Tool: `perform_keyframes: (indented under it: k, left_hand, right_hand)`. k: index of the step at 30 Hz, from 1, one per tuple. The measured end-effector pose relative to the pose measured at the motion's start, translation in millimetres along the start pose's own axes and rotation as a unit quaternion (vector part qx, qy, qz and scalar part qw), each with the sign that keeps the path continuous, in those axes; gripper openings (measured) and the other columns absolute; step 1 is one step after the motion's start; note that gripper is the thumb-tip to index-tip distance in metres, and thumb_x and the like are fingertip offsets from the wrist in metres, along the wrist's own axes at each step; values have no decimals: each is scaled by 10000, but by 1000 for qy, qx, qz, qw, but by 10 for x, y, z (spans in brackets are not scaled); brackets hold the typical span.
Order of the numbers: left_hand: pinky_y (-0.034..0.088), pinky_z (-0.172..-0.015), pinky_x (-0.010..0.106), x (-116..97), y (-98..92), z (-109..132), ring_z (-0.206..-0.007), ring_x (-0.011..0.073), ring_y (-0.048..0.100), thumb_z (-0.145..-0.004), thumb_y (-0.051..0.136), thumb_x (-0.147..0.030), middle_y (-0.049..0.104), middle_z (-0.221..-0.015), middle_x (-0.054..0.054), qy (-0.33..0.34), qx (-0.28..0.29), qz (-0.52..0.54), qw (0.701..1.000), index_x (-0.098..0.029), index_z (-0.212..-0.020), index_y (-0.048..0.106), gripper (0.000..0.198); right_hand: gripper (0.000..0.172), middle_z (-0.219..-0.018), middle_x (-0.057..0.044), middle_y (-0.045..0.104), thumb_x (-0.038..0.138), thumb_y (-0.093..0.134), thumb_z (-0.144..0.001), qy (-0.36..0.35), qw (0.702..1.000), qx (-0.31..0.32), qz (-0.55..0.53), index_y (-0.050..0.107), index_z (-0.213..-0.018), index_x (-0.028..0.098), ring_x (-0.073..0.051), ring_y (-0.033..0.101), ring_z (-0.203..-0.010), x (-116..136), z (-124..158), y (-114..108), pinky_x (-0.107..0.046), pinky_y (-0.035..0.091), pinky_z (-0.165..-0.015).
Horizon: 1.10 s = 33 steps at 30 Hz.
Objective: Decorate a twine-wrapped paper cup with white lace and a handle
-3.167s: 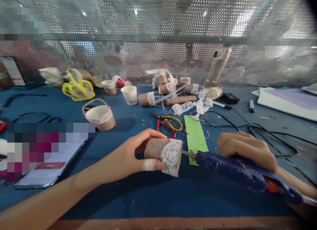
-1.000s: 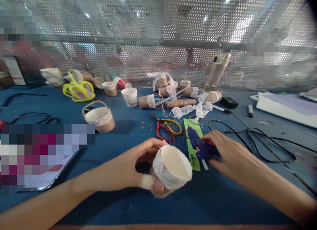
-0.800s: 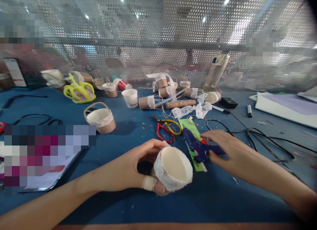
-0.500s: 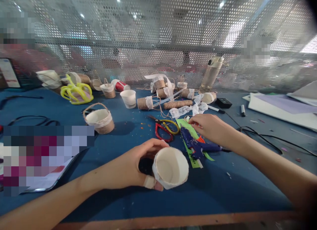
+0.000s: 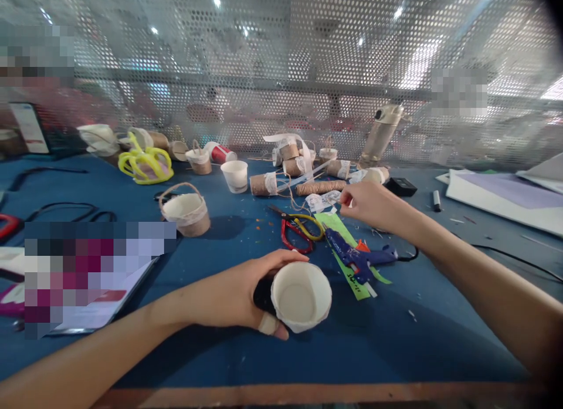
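Note:
My left hand [image 5: 240, 291] is closed round the side of a white paper cup [image 5: 301, 294] with a lace band, its open mouth tilted toward me and its inside bare. A beige plaster-like strip covers part of the thumb. My right hand [image 5: 369, 205] is closed in a pinch at the white lace ribbon [image 5: 323, 202]; what its fingertips hold, if anything, is hidden. Below that hand a blue glue gun [image 5: 356, 255] lies on a green paper strip [image 5: 359, 291]. Scissors [image 5: 303, 230] with red and yellow handles lie left of the glue gun.
A twine-handled cup basket [image 5: 187, 215] stands left of centre, behind a tablet [image 5: 105, 297]. A plain paper cup [image 5: 234, 176], a twine roll [image 5: 320, 188] and several decorated cups line the back. A bottle [image 5: 382, 136] leans against the perforated metal screen [image 5: 264, 63]. Paper sheets [image 5: 488, 192] lie right.
My right hand has moved away from me, from above the glue gun and green strip to the lace ribbon. My left hand still holds the cup. The view has shifted slightly.

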State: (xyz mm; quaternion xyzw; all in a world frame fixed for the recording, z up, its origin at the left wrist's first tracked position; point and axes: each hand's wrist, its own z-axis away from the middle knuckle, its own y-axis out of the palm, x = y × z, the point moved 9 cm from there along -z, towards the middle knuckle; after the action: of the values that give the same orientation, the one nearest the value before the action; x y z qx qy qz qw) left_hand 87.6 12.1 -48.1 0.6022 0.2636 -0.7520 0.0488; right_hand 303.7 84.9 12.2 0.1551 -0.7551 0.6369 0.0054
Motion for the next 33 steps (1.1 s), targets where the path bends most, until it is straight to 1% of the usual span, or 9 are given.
perform_keyframes:
  k: [4,8,11,15,18,21,24,29,33]
  left_hand:
    - [376,-1166,445,-1,-43,25,-1406,348,475,-652,916,-187,535,-1512,52,-9,4,-17,1000,-330,-1490,437,975]
    - [341,-1197,436,-20,-70,61,-1446,324,437,-677,921,-235,490,-1561,48,-21,44,8,999,-342,-1515,417,984]
    - [436,-1124,423,-71,-149,45,-1348,318,542,-801,841,-342,569,-1488,85,0,34,20,999,-287,-1466,500,750]
    - [517,-982,345,-163,-426,46,-1127,273,658,-966,643,-435,714,-1236,85,53,-127,-6,990,-225,-1224,683,335]
    - [528,-868,289,-251,-495,138,-965,232,680,-986,611,-441,742,-1093,46,90,-207,-30,974,-248,-1226,698,320]
    - [519,-807,278,-355,-433,216,-905,227,670,-974,621,-468,740,-1059,43,126,-216,-51,967,-248,-1232,715,352]
    - [509,-769,269,-408,-370,230,-848,213,659,-968,637,-443,741,-960,35,130,-208,-76,966,-235,-1122,758,286]
    - [500,-712,267,-415,-396,211,-720,172,594,-985,617,-390,688,-805,34,132,-235,-69,961,-206,-886,792,272]
    - [498,-703,260,-397,-446,233,-787,173,576,-963,661,-357,631,-863,36,154,-265,-32,951,-258,-922,828,199]
  right_hand:
    - [110,-880,-64,708,269,628,-827,20,999,-40,-24,660,-886,182,-207,641,-771,95,229,-304,-325,463,-671]
    - [115,-909,-42,665,316,636,-870,-14,975,-71,-209,640,-897,204,-177,622,-799,296,511,-428,-284,510,-670]
    - [117,-911,-26,619,323,655,-907,-29,939,-45,-341,632,-894,209,-154,594,-805,428,657,-346,-245,503,-650]
    - [101,-864,1,597,286,686,-917,-22,873,33,-486,635,-893,202,-111,531,-708,614,754,-132,-213,438,-580]
    - [157,-784,18,577,335,719,-912,-3,812,119,-571,656,-914,191,-88,472,-616,805,805,90,-208,374,-521]
    - [210,-743,23,553,360,760,-883,25,765,164,-623,670,-920,173,-81,457,-593,939,846,270,-205,352,-506]
    - [225,-730,25,547,358,783,-862,42,738,184,-648,675,-916,168,-78,452,-588,1002,874,383,-197,346,-498]
    - [232,-708,36,521,348,788,-862,48,735,141,-661,650,-926,173,-72,431,-562,917,878,390,-198,329,-488]
    - [127,-708,45,497,298,715,-924,29,803,77,-591,656,-990,206,-85,434,-587,803,895,302,-206,373,-527]
